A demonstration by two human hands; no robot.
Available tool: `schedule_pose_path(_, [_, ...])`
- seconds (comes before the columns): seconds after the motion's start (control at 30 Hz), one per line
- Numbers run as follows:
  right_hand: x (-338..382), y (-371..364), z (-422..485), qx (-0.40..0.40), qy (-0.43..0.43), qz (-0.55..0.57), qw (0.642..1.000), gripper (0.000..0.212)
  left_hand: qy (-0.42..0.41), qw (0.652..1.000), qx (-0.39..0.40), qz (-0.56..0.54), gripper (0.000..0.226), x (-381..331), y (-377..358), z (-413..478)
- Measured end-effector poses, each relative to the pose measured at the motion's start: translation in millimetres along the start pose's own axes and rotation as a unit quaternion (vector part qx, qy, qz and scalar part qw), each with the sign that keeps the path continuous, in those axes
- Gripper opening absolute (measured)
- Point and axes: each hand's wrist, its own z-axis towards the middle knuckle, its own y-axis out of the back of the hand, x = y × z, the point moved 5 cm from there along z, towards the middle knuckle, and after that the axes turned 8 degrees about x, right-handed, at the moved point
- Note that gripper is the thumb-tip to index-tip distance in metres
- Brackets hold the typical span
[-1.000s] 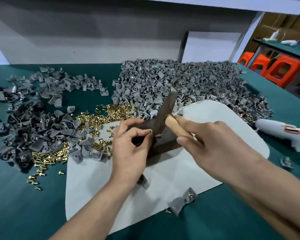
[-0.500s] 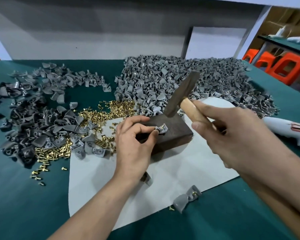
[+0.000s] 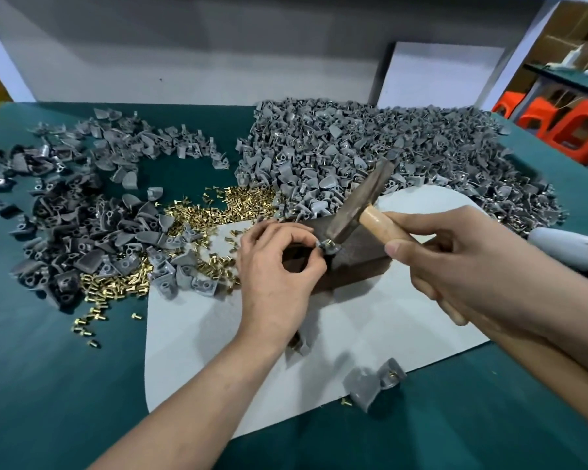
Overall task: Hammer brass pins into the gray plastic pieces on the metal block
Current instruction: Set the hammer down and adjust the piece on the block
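On the green tabletop (image 3: pixel 65 385) a white mat (image 3: pixel 201 334) carries the metal block (image 3: pixel 357 259). The right hand (image 3: pixel 462 262) clenches the hammer (image 3: pixel 360 201) (head down on the block). The left hand (image 3: pixel 279 269) pinches a gray plastic piece (image 3: pixel 326 246) there; brass pins (image 3: pixel 197 218) lie left.

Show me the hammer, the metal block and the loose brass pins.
hammer (image 3: pixel 360 198), head view, dark metal head.
metal block (image 3: pixel 360 257), head view, top face.
brass pins (image 3: pixel 197 218), head view, middle of pile.
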Motion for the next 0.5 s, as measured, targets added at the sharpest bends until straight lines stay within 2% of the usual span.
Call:
schedule_pose_path(0.1, [-9.3,3.9,6.4,0.032,-0.012,0.083,0.996,0.023,0.010,1.000,-0.005,0.001,0.013,1.2,0.3,-0.8])
schedule_pose_path(0.23, [-25.0,-2.1,11.4,0.084,-0.061,0.227,0.968,0.022,0.014,1.000,-0.005,0.008,0.012,1.2,0.4,-0.4])
schedule_pose_path(0.5, [-34.2,-5.6,18.4,0.122,-0.071,0.274,0.951,0.027,0.016,1.000,-0.001,-0.003,0.013,3.2,0.4,0.2])
